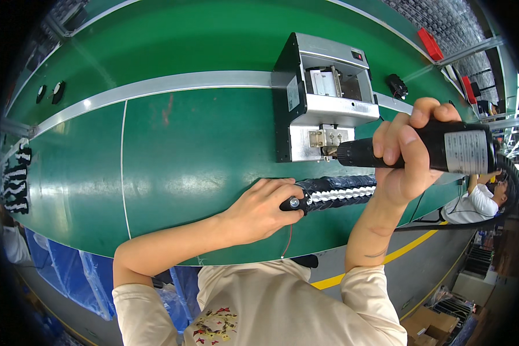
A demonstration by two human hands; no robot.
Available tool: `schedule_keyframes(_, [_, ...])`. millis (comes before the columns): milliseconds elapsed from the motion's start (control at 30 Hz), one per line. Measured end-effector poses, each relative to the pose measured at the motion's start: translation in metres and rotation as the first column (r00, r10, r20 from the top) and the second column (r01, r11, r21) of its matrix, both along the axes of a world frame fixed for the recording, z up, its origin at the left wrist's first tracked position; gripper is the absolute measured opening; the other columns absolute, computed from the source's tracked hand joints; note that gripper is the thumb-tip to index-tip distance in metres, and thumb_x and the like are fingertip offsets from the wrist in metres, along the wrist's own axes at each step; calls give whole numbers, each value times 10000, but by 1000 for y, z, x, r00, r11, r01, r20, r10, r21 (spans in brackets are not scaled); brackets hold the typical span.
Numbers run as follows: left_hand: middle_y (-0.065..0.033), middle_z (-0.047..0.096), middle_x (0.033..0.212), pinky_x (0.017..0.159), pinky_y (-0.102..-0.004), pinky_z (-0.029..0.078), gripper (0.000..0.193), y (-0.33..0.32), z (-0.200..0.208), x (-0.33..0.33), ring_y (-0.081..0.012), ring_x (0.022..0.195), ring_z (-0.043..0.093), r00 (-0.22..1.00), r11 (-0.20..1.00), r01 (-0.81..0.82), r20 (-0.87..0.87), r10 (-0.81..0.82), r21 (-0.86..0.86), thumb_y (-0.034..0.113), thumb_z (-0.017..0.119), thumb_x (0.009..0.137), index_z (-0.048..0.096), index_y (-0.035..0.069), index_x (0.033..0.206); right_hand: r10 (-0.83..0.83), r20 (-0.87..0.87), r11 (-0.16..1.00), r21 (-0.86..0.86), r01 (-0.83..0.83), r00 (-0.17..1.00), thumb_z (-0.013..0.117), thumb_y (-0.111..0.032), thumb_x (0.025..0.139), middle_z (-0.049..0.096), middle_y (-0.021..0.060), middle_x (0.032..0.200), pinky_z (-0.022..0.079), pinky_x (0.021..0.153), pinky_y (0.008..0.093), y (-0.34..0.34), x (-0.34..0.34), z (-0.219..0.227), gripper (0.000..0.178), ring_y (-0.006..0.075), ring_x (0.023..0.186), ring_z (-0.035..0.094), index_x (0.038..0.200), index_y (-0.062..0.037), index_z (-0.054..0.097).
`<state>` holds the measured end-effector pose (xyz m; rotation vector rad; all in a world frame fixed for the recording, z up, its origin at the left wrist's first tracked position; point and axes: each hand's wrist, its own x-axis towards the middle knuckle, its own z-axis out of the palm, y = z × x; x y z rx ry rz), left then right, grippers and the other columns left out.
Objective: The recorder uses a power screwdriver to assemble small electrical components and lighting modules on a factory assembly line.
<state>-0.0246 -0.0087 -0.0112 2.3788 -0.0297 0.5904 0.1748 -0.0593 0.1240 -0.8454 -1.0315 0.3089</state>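
Head view: right hand [406, 150] closes around black cylindrical power driver [470, 151], its tip already at silver box-shaped metal machine [335, 106]; left hand [259, 210] pinches long black-and-white ribbed part [337, 196] near green desk's [196, 155] front edge, not yet reached by driver.

The right hand [408, 150] grips a black handheld tool [444, 144], its nose beside the silver-and-black machine [341, 106]; the left hand [260, 207] pinches a black piece [296, 204] on the green table [184, 155]
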Motion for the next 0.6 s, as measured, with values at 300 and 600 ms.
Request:
schedule_keyframes(300, [-86,561,1185,936,-440,467,198,0,4,0,-321,1211,546,1000,1000,-6,21,6,-2,141,724,783,724,144,981,10,13,999,44,-11,1000,622,106,795,489,114,1007,443,402,270,-9,-10,1,484,104,486,460,1195,-76,418])
schedule_keyframes(600, [-99,567,1169,918,-445,478,214,0,0,-1,-334,1189,563,998,1000,-18,60,17,20,141,740,779,736,138,994,56,-73,998,-8,-57,996,695,66,785,455,85,926,459,399,297,-42,-42,-4,475,106,452,451,1113,-91,390])
